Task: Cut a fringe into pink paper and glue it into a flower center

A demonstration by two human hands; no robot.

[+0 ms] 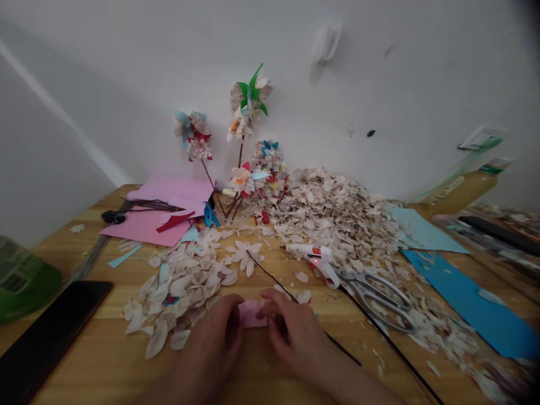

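Note:
Between my two hands is a small piece of pink paper [252, 316] whose upper edge looks cut into a fringe. My left hand [217, 332] pinches its left end, and my right hand [295, 332] has its fingers closed on the right end. Just beyond them lies a flower of pale dried petals [247, 257], with a thin dark stem [270, 274] running from it toward the right hand and on past it. A heap of loose petals [192, 275] spreads beside the left hand. A white glue gun [318, 260] rests farther right.
Metal scissors [382, 298] lie by the glue gun's black cord. Petal flowers on twigs [248, 112] stand at the wall, near a big petal pile [333, 208]. Pink sheets [169, 191], blue paper [472, 304], a phone [54, 337], a green bottle [25, 281] and a yellowish bottle [464, 190] surround the workspace.

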